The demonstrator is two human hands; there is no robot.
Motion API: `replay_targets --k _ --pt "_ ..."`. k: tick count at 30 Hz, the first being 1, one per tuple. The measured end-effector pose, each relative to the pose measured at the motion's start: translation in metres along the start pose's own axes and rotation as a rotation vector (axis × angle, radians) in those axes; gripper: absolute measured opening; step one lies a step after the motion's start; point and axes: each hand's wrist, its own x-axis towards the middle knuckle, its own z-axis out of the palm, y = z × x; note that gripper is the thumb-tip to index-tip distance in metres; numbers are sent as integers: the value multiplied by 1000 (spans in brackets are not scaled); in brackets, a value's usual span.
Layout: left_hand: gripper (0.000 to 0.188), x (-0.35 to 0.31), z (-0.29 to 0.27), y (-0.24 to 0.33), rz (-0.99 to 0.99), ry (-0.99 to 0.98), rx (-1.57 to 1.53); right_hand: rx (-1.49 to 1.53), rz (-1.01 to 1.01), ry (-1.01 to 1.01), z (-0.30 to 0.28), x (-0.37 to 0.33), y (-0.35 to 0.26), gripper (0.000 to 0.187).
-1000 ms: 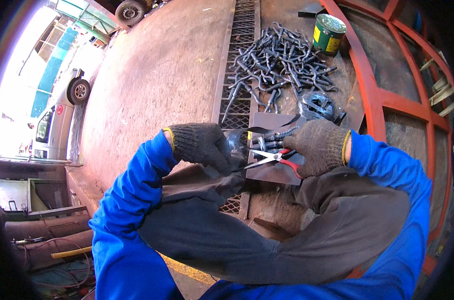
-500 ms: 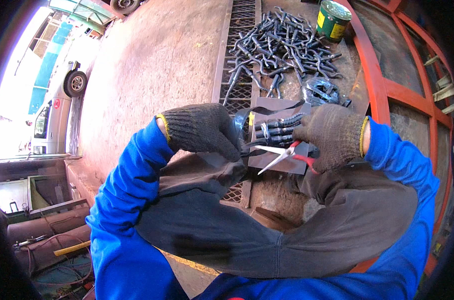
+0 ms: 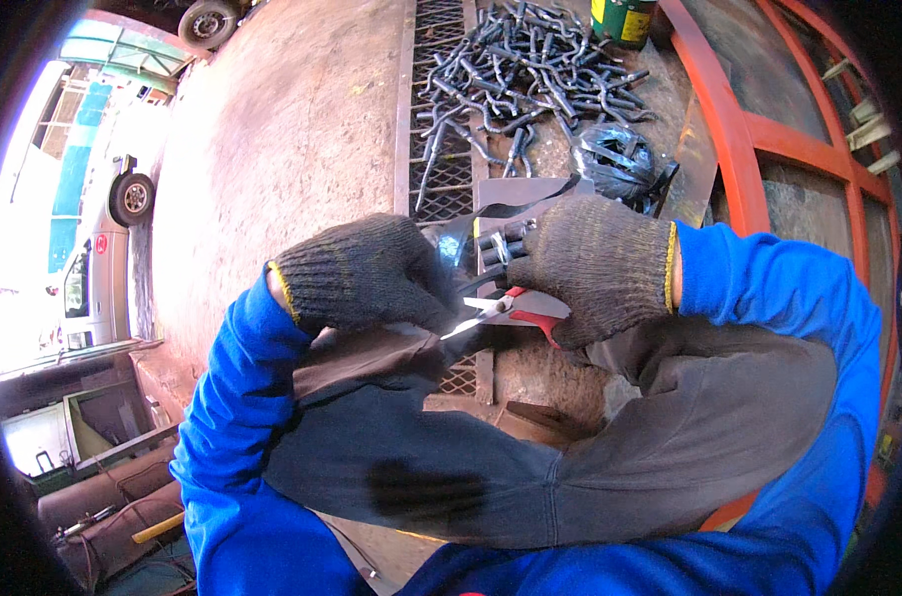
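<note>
Fingers of right hand (image 3: 598,263) are clamped on scissors (image 3: 504,306). Left of scissors, plastic strip (image 3: 514,210) is gripped by left hand (image 3: 367,270).

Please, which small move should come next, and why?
Perhaps close the scissors on the black strip: the right hand holds them with blades parted near it, and the strip runs from the left hand toward the bundled tubes.

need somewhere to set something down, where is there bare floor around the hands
The widest bare patch is the concrete floor, bordered in view by the metal grating on its right and the left hand on its near side. Crowded: around the right hand, scissors and board; beyond them lie the black wrapped bundle and pile of dark tubes.
</note>
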Motion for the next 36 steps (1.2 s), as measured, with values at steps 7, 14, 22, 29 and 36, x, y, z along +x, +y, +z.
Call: replay_targets --k 7,14,22,29,36 --pt "30 -4 -4 9 -119 -53 -24 -41 31 -2 -10 3 -7 51" --pt "28 -2 -1 3 -37 34 -57 -82 9 -44 -7 3 -4 41" --pt "25 -2 -4 14 -137 11 -81 -23 24 -134 -5 2 -3 45" --pt "25 -2 -2 8 -77 41 -63 -26 -5 -122 -4 0 -2 46" --pt "24 0 0 3 -97 55 -89 9 1 -52 1 2 2 24"
